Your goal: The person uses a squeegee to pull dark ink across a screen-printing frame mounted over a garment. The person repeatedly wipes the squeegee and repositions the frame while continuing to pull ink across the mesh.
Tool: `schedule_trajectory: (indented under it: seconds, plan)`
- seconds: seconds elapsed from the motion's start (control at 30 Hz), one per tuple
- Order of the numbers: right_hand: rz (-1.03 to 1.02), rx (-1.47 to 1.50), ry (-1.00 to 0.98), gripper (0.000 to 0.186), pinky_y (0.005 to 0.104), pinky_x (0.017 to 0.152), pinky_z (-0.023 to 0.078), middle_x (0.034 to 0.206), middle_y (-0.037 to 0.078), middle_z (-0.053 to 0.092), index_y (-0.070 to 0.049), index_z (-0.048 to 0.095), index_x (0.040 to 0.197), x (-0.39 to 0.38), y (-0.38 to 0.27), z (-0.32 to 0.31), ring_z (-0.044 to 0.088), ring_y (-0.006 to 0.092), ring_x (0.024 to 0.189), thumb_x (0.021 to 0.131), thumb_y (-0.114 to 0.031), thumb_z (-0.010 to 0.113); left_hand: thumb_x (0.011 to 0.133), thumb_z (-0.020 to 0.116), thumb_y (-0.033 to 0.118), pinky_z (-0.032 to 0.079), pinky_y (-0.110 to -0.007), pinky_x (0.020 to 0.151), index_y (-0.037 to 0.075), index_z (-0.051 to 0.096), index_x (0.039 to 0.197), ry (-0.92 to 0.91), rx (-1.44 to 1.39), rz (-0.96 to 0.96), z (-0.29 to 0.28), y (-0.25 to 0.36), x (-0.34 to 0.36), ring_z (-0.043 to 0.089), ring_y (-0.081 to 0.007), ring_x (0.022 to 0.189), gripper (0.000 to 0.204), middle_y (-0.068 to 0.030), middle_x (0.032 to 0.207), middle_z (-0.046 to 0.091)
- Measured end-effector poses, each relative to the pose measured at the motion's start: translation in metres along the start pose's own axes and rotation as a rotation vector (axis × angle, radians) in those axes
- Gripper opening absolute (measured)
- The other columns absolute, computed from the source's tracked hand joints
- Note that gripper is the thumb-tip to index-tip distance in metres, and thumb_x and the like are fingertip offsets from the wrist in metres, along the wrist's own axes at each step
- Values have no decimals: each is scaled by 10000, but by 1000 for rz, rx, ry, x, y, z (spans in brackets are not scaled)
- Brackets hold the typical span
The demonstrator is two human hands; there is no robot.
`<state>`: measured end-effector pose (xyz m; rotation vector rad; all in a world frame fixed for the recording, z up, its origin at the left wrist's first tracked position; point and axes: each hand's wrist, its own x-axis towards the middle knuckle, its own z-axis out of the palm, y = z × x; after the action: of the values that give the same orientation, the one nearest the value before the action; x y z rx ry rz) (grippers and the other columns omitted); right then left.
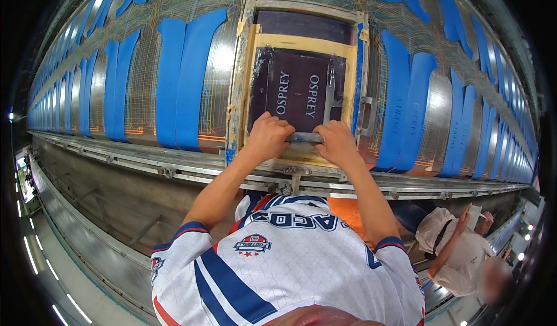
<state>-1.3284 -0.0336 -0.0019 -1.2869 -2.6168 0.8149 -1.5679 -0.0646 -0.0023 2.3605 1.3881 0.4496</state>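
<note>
Both your hands are clamped on the same thing: left hand (270, 137) and right hand (335, 142) curl over the ends of a short grey bar (304, 137), a little gap between them where its middle shows. Fingers wrap its far side; how tight, can't tell. Bar's lower edge is mostly hidden, so can't tell how firmly it bears on the surface below.

Key relation: bar's long axis runs left to right, hand to hand, crosswise to the screen frame (238, 76), whose long axis points straight away from you. Bar sits inside the frame at its near end, so most of the dark panel (296, 96), with its two pale lines of lettering, lies beyond your hands. Neither hand is nearer the bar; left knuckles reach slightly farther forward than the right. Right hand is the nearer one to the metal handle (366, 116) on the frame's right side, not touching it.

Blue pieces (197, 76) lie flat on the table (223, 53), left of your left hand, more right of your right hand. Metal rail (127, 156) runs on your side of the hands. Another person (464, 250) is off to your right, well apart.
</note>
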Motion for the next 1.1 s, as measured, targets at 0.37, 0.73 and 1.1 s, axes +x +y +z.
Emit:
schedule_trajectory:
  seconds: [0.37,0.73,1.1]
  plan:
    - [205,-22,-52,350,483,830,536,935,197,714,-54,701,978,170,81,-85,680,390,935,777,-326,793,692,804,329,491,-431,793,173,748,874,-145,110,-64,-39,-113,188,672,-314,806,246,-88,771,706]
    - [85,-60,31,261,503,810,494,854,167,693,-83,669,872,69,36,-26,659,385,871,691,-229,787,667,801,281,439,-437,744,161,663,737,5,53,52,-8,-54,80,657,-292,728,196,-51,707,666]
    - [392,-169,882,398,471,834,500,992,167,691,-81,684,1123,1,82,-18,633,342,938,913,-419,670,614,808,189,403,-363,808,133,695,915,115,107,86,-11,33,-44,622,-192,851,327,2,875,677]
